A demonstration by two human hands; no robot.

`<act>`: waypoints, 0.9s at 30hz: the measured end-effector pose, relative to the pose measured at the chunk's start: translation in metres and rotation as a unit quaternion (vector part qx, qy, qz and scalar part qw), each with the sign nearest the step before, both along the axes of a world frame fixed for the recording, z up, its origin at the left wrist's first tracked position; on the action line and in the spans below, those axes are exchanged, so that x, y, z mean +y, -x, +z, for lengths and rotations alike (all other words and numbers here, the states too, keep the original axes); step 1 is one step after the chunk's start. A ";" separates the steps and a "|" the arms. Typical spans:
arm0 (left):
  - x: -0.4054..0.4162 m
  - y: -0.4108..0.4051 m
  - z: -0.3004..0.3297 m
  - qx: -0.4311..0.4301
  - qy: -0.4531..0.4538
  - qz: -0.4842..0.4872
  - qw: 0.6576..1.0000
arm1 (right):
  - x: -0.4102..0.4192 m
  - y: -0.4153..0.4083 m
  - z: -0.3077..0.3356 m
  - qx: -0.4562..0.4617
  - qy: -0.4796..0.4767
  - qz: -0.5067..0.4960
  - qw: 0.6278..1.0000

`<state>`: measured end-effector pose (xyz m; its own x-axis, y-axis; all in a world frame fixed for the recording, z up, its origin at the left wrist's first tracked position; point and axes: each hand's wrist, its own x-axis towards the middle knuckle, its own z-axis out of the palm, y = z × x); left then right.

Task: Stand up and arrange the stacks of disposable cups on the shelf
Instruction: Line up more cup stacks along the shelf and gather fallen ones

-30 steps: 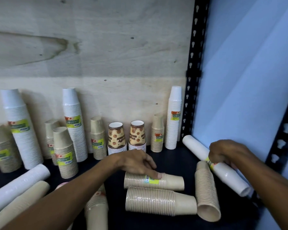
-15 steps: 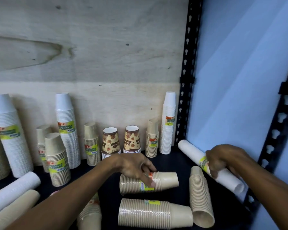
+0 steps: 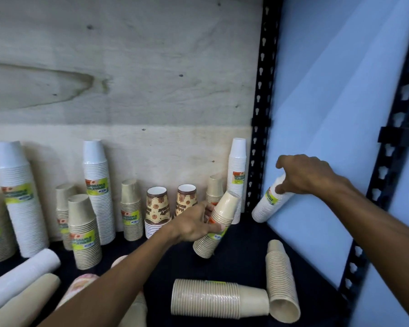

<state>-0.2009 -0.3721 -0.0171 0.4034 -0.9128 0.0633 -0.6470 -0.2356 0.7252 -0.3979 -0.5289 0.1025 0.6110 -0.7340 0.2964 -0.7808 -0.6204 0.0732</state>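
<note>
My left hand [image 3: 195, 224] grips a short tan cup stack [image 3: 216, 226] at its middle, tilted with its closed end up and to the right, its rim end just above the dark shelf [image 3: 243, 256]. My right hand [image 3: 302, 175] holds a white cup stack [image 3: 270, 204] near its upper end, lifted steeply and leaning against the blue side wall [image 3: 328, 138], its lower end at the shelf's right rear. Two more tan stacks lie on the shelf: one [image 3: 219, 299] in front, one [image 3: 282, 282] at the right.
Upright stacks line the plywood back: tall white ones [image 3: 19, 197] [image 3: 97, 190] [image 3: 237, 171], short tan ones [image 3: 84, 230] [image 3: 130, 208], two patterned stacks [image 3: 156, 208] [image 3: 185, 199]. A white stack [image 3: 17, 277] and a tan stack [image 3: 26, 300] lie at front left. Black perforated uprights [image 3: 262, 114] stand at the right.
My left hand has lifted the tan stack from lying flat to a steep tilt. My right hand has raised the white stack's near end up against the blue wall.
</note>
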 end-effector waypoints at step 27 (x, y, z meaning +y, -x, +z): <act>-0.017 -0.003 -0.030 0.032 0.047 0.049 0.997 | -0.040 -0.026 -0.129 -0.303 -0.329 0.156 0.881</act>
